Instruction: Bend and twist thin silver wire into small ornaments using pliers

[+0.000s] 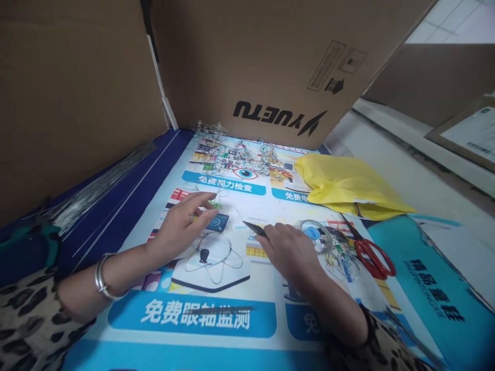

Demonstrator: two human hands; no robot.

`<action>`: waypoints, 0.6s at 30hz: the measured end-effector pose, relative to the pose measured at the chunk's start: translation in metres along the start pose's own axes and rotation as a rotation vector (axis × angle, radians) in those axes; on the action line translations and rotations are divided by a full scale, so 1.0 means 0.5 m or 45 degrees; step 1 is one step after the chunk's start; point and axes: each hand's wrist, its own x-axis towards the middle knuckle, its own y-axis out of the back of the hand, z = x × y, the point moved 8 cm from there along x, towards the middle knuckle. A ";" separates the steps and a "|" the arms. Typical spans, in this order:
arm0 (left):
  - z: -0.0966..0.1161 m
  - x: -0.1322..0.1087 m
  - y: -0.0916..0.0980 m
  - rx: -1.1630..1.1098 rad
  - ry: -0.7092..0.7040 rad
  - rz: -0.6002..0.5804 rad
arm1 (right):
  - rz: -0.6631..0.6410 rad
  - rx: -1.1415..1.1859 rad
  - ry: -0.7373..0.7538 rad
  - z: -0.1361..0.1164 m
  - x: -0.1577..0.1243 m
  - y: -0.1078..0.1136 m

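My right hand point(292, 252) is closed around black needle-nose pliers point(256, 229), with their pointed jaws aimed left and the handles hidden in my palm. A thin wire point(238, 214) rises from the tip. To the left, my left hand point(185, 221) hovers over the printed sheet with bent fingers, thumb and index finger a little apart, and I see nothing between them. Below it, a thin wire piece bent into loops point(214, 265) lies on the sheet. Right of my right hand sit a round coil of wire point(327, 239) and a tangle of small wire pieces point(344, 257).
Red-handled scissors point(373, 257) lie on the right, near a yellow bag point(348, 185) and a teal printed board point(436, 288). Wire pieces point(266, 157) pile up at the back before a cardboard wall point(247, 62). A bundle of straight wires point(104, 185) lies left. A dark thin rod point(220, 310) lies in front.
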 end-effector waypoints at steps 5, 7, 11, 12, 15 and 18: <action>0.017 -0.028 -0.049 -0.639 0.231 -0.286 | 0.089 0.177 0.052 -0.027 -0.007 0.010; 0.019 -0.040 -0.063 -0.828 0.342 -0.329 | 0.122 0.218 0.078 -0.039 -0.008 0.015; 0.020 -0.054 -0.073 -1.046 0.488 -0.291 | 0.133 0.287 0.119 -0.058 -0.009 0.012; 0.021 -0.056 -0.074 -1.082 0.510 -0.276 | 0.131 0.300 0.126 -0.062 -0.010 0.010; 0.024 -0.058 -0.075 -1.163 0.539 -0.246 | 0.140 0.334 0.130 -0.068 -0.011 0.001; 0.021 -0.056 -0.077 -1.199 0.566 -0.245 | 0.159 0.366 0.136 -0.074 -0.014 -0.007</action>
